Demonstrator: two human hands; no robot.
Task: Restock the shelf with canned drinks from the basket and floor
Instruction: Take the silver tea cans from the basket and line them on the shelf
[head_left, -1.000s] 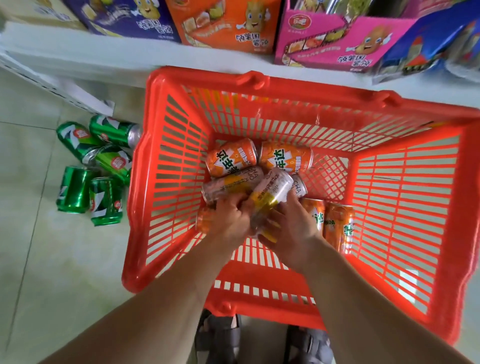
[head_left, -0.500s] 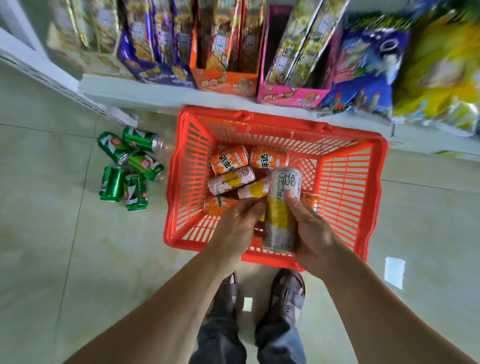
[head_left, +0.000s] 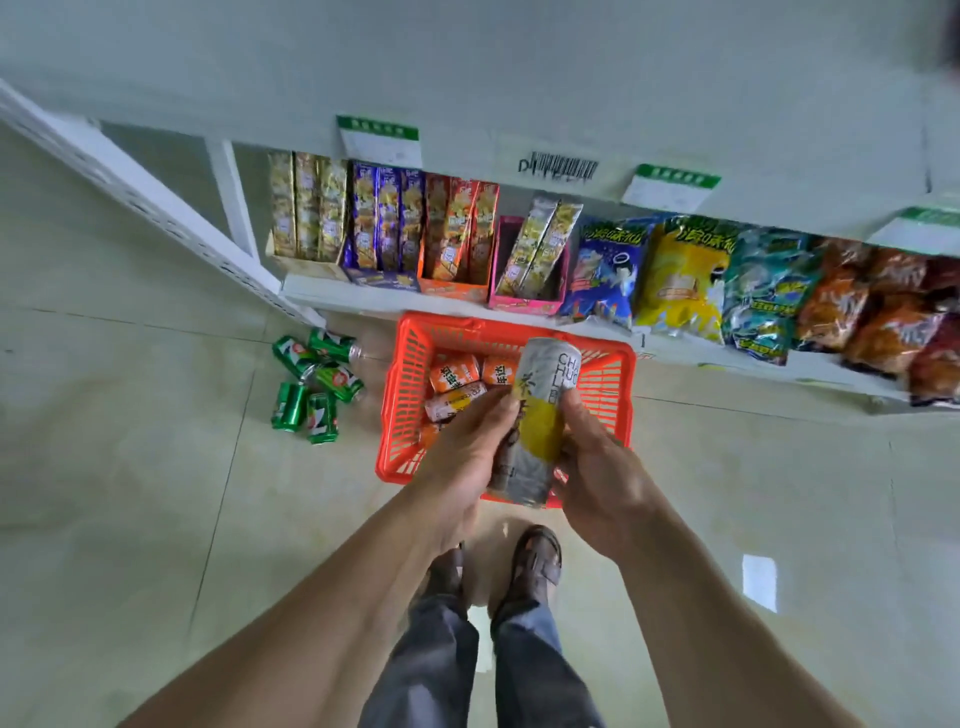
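Note:
My right hand (head_left: 597, 467) grips a tall silver-and-yellow can (head_left: 540, 415), held upright above the red basket (head_left: 405, 405). Pressed against that can's left side, a second can (head_left: 503, 462) sits in the grip of my left hand (head_left: 462, 457) and is mostly hidden by the fingers. Inside the basket lie two orange cans (head_left: 454, 373) and another silver-and-yellow can (head_left: 454, 402); more are hidden behind my hands. Several green cans (head_left: 311, 387) lie on the floor to the left of the basket.
The basket stands on the tiled floor against a low white shelf (head_left: 363, 296) filled with snack boxes (head_left: 384, 228) and crisp bags (head_left: 685, 280). A wide white upper shelf (head_left: 467, 78) with price tags spans the top. My feet (head_left: 535, 561) are just behind the basket.
Both hands have lifted their cans up out of the basket. My view has risen from close over the basket to standing height, bringing the shelves into sight.

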